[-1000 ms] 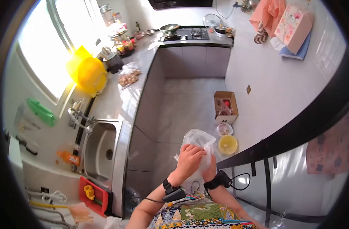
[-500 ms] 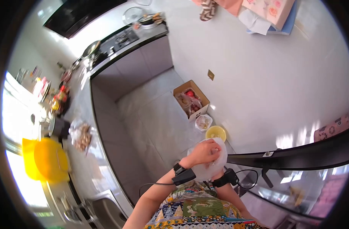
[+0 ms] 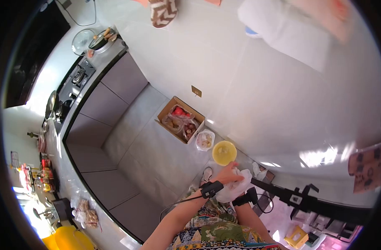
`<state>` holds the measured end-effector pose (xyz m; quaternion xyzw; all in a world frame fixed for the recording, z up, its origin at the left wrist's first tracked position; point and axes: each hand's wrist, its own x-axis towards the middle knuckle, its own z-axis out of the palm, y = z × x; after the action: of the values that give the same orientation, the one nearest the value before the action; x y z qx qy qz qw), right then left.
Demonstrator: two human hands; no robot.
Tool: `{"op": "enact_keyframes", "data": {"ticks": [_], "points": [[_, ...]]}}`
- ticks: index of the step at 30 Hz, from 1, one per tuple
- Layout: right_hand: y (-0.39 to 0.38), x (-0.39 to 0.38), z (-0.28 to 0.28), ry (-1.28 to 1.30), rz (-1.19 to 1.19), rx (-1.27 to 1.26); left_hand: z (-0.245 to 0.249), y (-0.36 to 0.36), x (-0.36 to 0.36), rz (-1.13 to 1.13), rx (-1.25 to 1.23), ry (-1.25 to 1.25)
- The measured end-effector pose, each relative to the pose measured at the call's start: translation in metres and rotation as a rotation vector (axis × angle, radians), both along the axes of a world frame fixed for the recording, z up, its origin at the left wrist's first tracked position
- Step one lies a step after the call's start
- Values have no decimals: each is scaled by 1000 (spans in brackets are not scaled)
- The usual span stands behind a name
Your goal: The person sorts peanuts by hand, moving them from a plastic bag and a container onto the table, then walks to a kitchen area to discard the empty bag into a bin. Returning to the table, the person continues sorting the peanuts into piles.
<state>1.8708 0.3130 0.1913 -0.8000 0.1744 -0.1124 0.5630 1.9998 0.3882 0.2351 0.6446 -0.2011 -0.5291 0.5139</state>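
A crumpled white translucent plastic bag (image 3: 230,191) is in front of my body. My left hand (image 3: 229,173) is at its upper edge, fingers bent and closed on the plastic. Beneath and behind the bag is my right hand (image 3: 241,195), mostly covered, so its fingers do not show. Just beyond the hands, a yellow basin (image 3: 224,153) stands on the floor. Beside it is a small bag-lined white container (image 3: 205,140) with pale scraps inside. Both wrists wear black straps with cables.
A cardboard box (image 3: 197,118) of bagged produce stands by the wall. On the left runs a counter (image 3: 57,154) with a gas stove (image 3: 77,77) and a bag of brown food (image 3: 85,214). A dark door edge (image 3: 315,204) juts in at right, close to my right hand.
My view has turned and shifted, so the box and basin appear further left. The bag looks more bunched up, and my left hand has moved slightly lower on it.
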Motion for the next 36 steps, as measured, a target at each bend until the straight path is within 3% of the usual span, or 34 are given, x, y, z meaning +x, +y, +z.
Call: {"op": "enact_keyframes", "data": {"ticks": [2,5,7,8,9,13,15,17,19,21,24,31,36], "points": [[1,3,-30,-61,-61,393,-25,-5,9,32,94,32],[-12,13,-80,-136,-125,956,-100,-19,3,199,113,-127],[-32,28,-109,-152,-170,1326,-143,-25,-1,99,213,-111],[-28,38,-106,72,-244,976,-151,-28,6,128,207,-85],[-32,49,-121,104,-232,962,-148,-27,12,96,229,-42],[-37,72,-178,-66,-435,1418,-172,-31,28,66,224,-27],[-44,62,-203,-168,-586,1628,-199,-31,21,157,174,-31],[-54,47,-225,-116,-633,1578,-216,-31,33,130,171,-74],[-65,35,-257,-51,-664,1509,-247,-28,26,217,126,-37],[-70,28,-282,15,-685,1447,-266,-20,26,300,73,-162],[-77,23,-322,91,-703,1361,-309,-16,23,518,8,82],[-93,6,-394,252,-724,1166,-369,-27,11,633,204,254],[-79,-13,-425,364,-737,1057,-399,-17,-2,596,226,152]]}}
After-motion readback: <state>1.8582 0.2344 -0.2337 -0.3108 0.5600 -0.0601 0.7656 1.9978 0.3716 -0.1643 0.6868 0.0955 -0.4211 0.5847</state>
